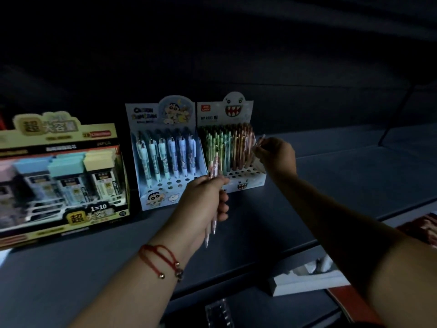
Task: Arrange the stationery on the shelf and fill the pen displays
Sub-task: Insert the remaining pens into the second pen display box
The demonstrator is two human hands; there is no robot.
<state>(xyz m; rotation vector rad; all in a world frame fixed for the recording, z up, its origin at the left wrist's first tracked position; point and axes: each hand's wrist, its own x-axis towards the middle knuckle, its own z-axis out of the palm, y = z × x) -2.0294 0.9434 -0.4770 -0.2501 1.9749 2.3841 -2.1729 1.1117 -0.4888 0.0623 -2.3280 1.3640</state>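
**Pen poised at the monster display**

Mid-frame on the shelf [331,176], the monster display [233,147] sits just left of the right hand [276,155], which pinches one upright pen [259,141] nearest its holes. Lower, the left hand [208,197] grips spare pens [212,209].

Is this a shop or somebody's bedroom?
Most likely a stationery shop. Printed pen display boxes full of pens stand on a long shelf, beside a retail box of refills. The left hand grips spare pens, the right hand adds one.
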